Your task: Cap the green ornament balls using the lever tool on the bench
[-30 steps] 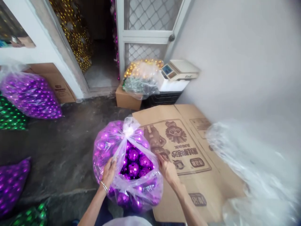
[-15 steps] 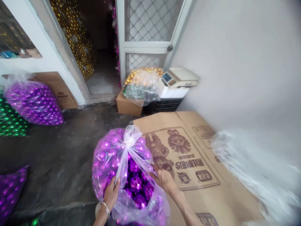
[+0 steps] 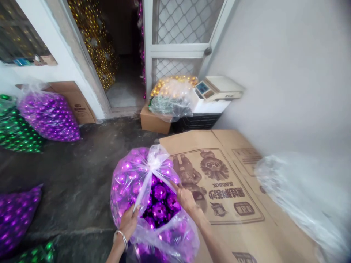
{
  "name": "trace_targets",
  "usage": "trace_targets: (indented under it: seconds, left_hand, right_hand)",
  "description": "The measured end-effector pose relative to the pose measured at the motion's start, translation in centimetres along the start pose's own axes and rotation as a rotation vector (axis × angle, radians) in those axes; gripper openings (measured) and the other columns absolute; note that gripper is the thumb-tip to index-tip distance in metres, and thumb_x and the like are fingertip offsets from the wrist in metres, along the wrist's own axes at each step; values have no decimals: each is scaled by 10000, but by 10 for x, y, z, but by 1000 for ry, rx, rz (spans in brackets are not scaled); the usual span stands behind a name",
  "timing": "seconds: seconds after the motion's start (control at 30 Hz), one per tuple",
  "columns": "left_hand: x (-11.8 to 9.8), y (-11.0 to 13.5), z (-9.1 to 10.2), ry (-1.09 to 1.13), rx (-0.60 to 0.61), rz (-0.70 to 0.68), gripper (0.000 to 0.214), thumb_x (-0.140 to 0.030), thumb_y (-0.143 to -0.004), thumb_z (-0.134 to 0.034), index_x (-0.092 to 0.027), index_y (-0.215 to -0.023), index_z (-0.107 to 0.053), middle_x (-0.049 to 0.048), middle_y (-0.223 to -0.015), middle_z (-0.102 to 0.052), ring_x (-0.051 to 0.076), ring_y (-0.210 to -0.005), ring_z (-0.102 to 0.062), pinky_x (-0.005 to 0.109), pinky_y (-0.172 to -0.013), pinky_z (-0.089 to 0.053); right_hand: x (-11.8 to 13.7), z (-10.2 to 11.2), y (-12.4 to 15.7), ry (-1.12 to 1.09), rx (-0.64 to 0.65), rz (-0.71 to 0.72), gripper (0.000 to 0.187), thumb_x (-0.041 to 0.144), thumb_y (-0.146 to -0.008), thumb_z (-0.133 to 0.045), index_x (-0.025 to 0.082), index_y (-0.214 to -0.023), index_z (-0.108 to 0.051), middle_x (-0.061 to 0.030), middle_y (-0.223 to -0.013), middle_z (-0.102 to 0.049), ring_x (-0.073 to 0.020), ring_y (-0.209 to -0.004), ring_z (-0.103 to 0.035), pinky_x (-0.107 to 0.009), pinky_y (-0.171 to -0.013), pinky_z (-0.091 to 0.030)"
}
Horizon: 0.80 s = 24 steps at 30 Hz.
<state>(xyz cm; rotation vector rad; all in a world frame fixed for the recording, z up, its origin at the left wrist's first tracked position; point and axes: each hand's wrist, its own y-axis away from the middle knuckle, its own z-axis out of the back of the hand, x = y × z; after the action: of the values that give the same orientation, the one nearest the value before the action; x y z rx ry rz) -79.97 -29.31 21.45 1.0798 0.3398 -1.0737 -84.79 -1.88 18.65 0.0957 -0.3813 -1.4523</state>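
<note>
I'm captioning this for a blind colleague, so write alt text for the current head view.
A person's left hand, silvery bracelet on its wrist, and right hand grip the open edges of a translucent plastic bag of shiny, faceted purple balls. Printed brown cardboard lies to the right; beyond it sits an off-white digital scale.

We could reach down into the open bag [image 3: 124, 182]; its knot [image 3: 155, 160] blocks the far side. Floor [image 3: 93, 171] lies free leftward; plastic [image 3: 296, 197] covers the cardboard's [image 3: 230, 237] right edge.
</note>
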Motion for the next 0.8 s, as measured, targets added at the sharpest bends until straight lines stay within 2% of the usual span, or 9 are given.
trace_targets:
  seconds: [0.07, 0.13, 0.27, 0.37, 0.43, 0.53, 0.6, 0.7, 0.8]
  left_hand:
    - [-4, 4, 0, -18, 4, 6, 760, -741, -714, -381, -162, -1084, -705, 67, -665, -670, 310, -705, -634, 423, -706, -479]
    - [-10, 10, -5, -27, 18, -5, 733, -723, -724, -380, -169, -1081, -702, 60, -685, -676, 307, -724, -638, 416, -724, -480]
    - [-19, 23, -21, -24, 70, -42, 646, -659, -747, -426, -191, -1115, -677, 67, -800, -720, 312, -828, -667, 386, -774, -484]
    - [-18, 31, -29, -27, 114, -38, 640, -593, -720, -489, -167, -1175, -635, 68, -813, -722, 300, -762, -669, 385, -754, -489]
    - [-13, 34, -30, -25, 138, -31, 639, -539, -681, -535, -153, -1185, -613, 67, -798, -718, 296, -745, -665, 381, -733, -493]
    - [-7, 37, -33, -4, 150, -40, 593, -467, -659, -545, -164, -1167, -588, 76, -898, -729, 297, -895, -664, 359, -800, -499]
    - [-6, 39, -36, 7, 156, -43, 574, -455, -672, -521, -155, -1159, -571, 81, -923, -723, 287, -891, -661, 368, -803, -503]
    - [-8, 40, -41, 20, 170, -38, 575, -465, -692, -501, -122, -1148, -568, 73, -824, -701, 265, -748, -653, 380, -717, -509]
    - [-12, 40, -44, 55, 165, -38, 588, -461, -701, -516, -113, -1172, -572, 83, -843, -713, 273, -794, -666, 384, -746, -518]
  right_hand:
    - [-15, 1, 11, 1, -5, 18, 696, -25, -818, -418, 213, -1472, -410, -148, -1120, -715, -193, -794, -738, -250, -706, -578]
    - [-21, 0, 28, 4, -8, 38, 703, -22, -828, -399, 219, -1489, -380, -165, -1284, -643, -228, -983, -713, -306, -820, -579]
    - [-10, -12, 74, -18, -23, 170, 742, 50, -822, -524, 273, -1505, -336, -126, -1584, -302, -324, -1434, -334, -529, -1098, -399]
    - [-2, -26, 112, -78, 53, 443, 617, 112, -800, -600, 306, -1381, -532, -36, -1611, -242, -318, -1486, -190, -559, -1158, -297]
    - [-4, -37, 132, -45, 65, 504, 549, 84, -800, -569, 282, -1311, -607, -10, -1594, -292, -296, -1488, -193, -535, -1184, -261]
    - [-17, -48, 144, 105, -41, 350, 652, 8, -799, -499, 232, -1411, -504, -48, -1576, -328, -286, -1479, -226, -514, -1183, -283]
    - [-27, -50, 138, 166, -59, 244, 606, 46, -822, -519, 235, -1398, -522, -51, -1559, -360, -294, -1473, -241, -507, -1179, -293]
    - [-37, -45, 120, 199, 13, 141, 413, 121, -837, -571, 205, -1227, -678, -58, -1528, -409, -321, -1460, -270, -517, -1176, -298]
    - [-35, -39, 107, 209, 40, 88, 301, 86, -820, -571, 150, -1049, -755, -104, -1507, -432, -351, -1442, -302, -545, -1166, -300]
